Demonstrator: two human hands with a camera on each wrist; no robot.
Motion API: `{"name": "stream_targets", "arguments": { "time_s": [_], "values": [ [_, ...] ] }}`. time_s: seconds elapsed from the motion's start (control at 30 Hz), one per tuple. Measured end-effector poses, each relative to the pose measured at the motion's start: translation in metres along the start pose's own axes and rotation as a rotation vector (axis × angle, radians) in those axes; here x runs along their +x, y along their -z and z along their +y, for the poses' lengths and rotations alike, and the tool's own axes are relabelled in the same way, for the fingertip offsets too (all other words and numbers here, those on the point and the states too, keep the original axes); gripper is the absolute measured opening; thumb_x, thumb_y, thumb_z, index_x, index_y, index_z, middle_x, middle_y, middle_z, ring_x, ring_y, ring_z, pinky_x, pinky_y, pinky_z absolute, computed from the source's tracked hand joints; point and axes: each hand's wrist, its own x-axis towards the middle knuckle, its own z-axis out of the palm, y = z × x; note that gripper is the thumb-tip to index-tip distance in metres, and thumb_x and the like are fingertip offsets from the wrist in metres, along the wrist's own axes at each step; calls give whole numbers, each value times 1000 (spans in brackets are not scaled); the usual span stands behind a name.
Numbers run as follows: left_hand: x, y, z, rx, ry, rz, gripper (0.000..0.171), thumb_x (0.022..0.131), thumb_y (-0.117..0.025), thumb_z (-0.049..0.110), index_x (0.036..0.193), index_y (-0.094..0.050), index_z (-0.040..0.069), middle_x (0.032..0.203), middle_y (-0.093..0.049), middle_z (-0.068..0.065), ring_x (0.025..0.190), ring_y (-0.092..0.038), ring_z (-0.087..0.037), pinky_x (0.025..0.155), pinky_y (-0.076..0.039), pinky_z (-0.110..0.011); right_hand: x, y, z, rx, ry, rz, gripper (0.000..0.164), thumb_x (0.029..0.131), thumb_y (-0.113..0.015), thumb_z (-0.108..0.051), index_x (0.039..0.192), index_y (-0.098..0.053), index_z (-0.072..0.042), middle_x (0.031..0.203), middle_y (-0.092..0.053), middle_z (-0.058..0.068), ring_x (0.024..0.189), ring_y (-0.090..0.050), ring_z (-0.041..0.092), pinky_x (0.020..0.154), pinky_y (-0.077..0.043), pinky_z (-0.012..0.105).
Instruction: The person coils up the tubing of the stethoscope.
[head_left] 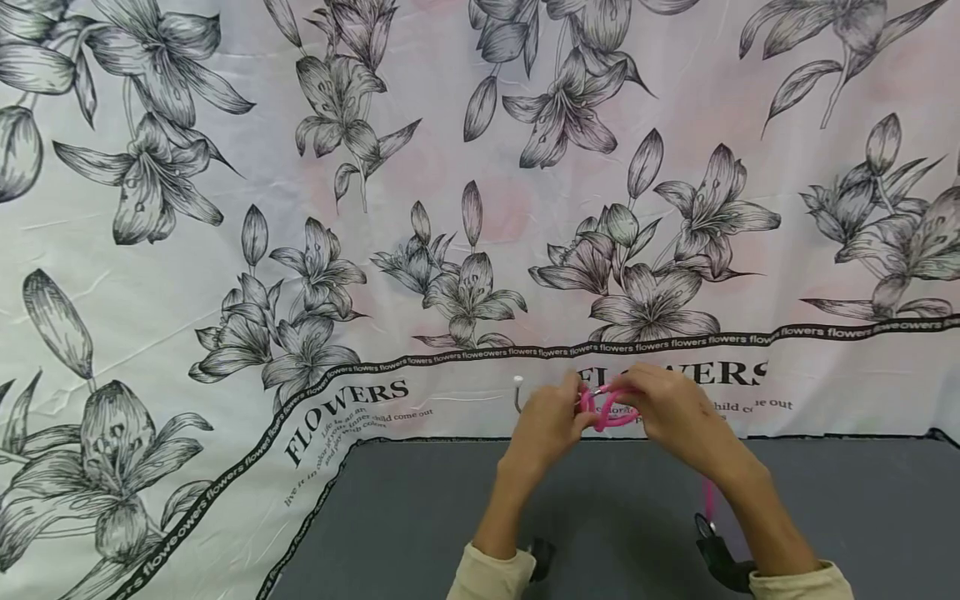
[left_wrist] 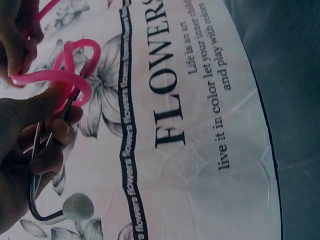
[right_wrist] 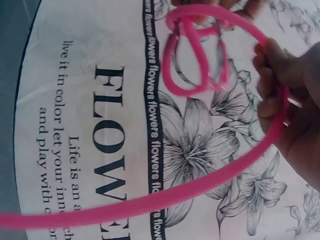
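Observation:
A stethoscope with pink tubing (right_wrist: 150,205) is between the two hands, above the tablecloth's near border. My left hand (head_left: 543,425) grips its metal ear tubes, and a white ear tip (left_wrist: 78,206) sticks out below the fingers in the left wrist view. Around the metal, the tubing forms small loops (left_wrist: 82,47). My right hand (head_left: 682,412) pinches a length of the same tubing to the right of the loops. From there the tubing hangs down in a long curve past the right wrist. The fingers hide part of the crossings.
A white tablecloth (head_left: 465,392) printed with flowers and lettering lies under and beyond the hands. Its black-trimmed edge borders a dark grey surface (head_left: 420,500) on the near side. Black devices (head_left: 723,562) sit at the wrists beside the light sleeves (head_left: 491,575).

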Motion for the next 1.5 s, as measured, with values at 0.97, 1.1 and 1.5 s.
{"name": "stream_targets", "arguments": {
  "time_s": [0.97, 1.1, 1.5],
  "values": [
    [1, 12, 23, -177, -109, 14, 19, 107, -62, 24, 108, -71, 8, 72, -63, 5, 53, -38, 4, 49, -27, -8, 1, -3, 2, -16, -156, 183, 18, 81, -82, 11, 92, -78, -3, 83, -66, 2, 63, -48, 4, 57, -37, 10],
    [-1, 12, 20, -169, -127, 39, 21, 104, -67, 22, 117, -72, 6, 73, -68, 4, 51, -35, 4, 48, -25, -8, 0, -4, 2, 10, -159, 204, 21, 77, -86, 9, 94, -79, -2, 87, -67, 4, 69, -49, 6, 60, -36, 11],
    [-3, 21, 12, -313, -242, 89, 23, 100, -70, 15, 118, -75, 2, 93, -81, -5, 62, -53, 0, 58, -32, -4, -11, 18, 20, 337, -454, 87, 11, 95, -76, -8, 105, -80, -8, 94, -72, -17, 78, -62, -3, 69, -52, 11]
  ]
}}
